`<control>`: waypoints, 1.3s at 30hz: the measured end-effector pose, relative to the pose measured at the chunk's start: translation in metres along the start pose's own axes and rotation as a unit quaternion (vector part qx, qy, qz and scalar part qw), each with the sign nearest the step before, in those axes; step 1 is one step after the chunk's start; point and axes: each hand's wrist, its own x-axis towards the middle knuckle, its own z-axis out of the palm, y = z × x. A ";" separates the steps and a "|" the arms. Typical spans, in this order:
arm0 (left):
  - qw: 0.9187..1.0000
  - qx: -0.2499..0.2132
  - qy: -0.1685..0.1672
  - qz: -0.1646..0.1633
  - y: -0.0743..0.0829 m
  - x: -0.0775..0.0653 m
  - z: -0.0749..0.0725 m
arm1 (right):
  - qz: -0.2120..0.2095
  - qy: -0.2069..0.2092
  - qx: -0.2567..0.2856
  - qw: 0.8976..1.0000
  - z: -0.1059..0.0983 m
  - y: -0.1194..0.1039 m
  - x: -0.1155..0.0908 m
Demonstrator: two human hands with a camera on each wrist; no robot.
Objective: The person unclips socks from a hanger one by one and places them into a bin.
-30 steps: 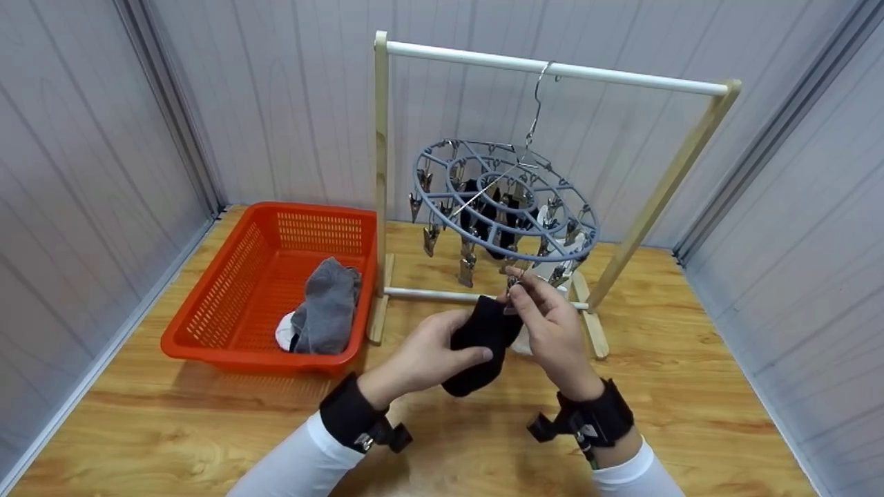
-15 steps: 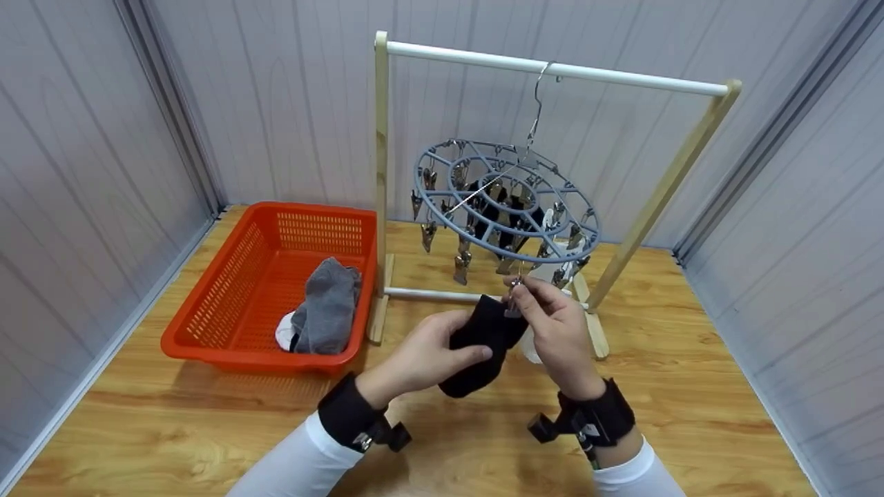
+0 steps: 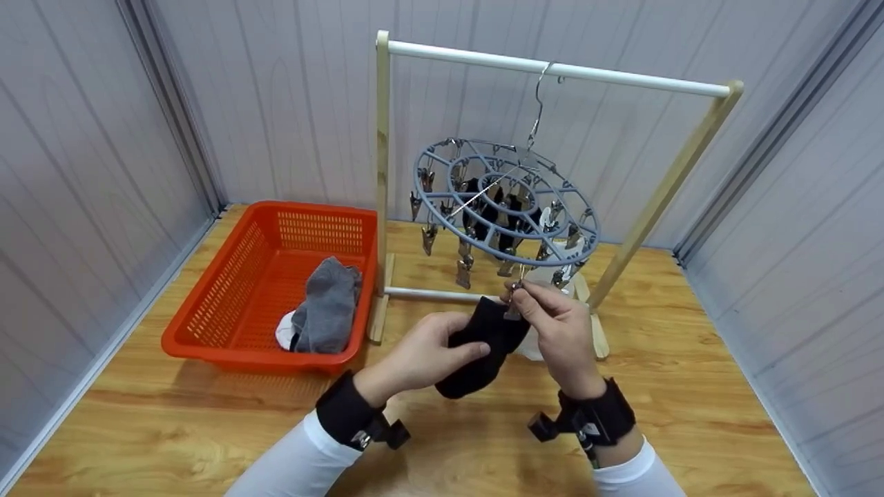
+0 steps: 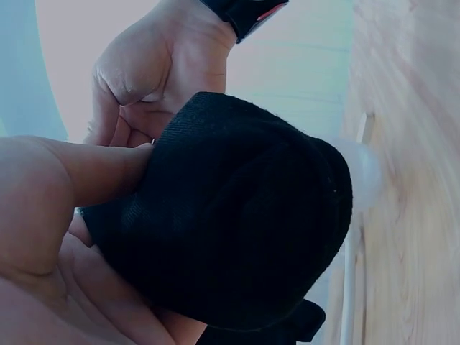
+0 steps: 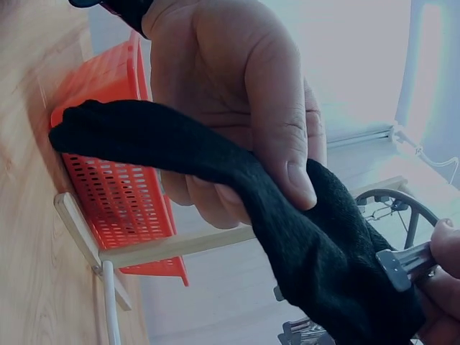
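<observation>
thumb and fingers of right hand pinching metal clip, its mouth lying over cuff of black sock; left hand clamping sock between thumb and fingers, below round hanger. dark pieces and pale piece already hanging; this one apparently nearing fastening; grey sock, white piece still lying in orange basket.

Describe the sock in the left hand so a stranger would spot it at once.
Start at the drying rack and its round blue-gray clip hanger. Below the hanger's front edge, the left hand grips a black sock, with a metal clip at its upper end, pinched by the right hand. Unlike the black items hanging behind, it is hand-held.
</observation>
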 end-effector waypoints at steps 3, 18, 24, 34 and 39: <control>1.000 0.008 -0.001 0.002 0.000 0.000 -0.001 | -0.007 -0.007 0.000 1.000 -0.001 0.000 0.001; 0.997 0.067 -0.030 0.009 0.003 0.000 -0.009 | -0.041 0.006 0.000 0.999 -0.001 0.000 0.002; 0.995 0.093 -0.033 0.021 0.004 -0.001 -0.016 | -0.049 0.008 0.003 0.999 -0.001 0.002 0.003; 0.997 0.068 -0.022 0.005 0.006 -0.004 -0.034 | -0.045 0.014 -0.017 0.999 0.000 0.002 0.001; 0.998 0.064 -0.011 -0.009 0.009 -0.007 -0.044 | -0.039 0.017 -0.045 0.998 0.002 0.000 -0.001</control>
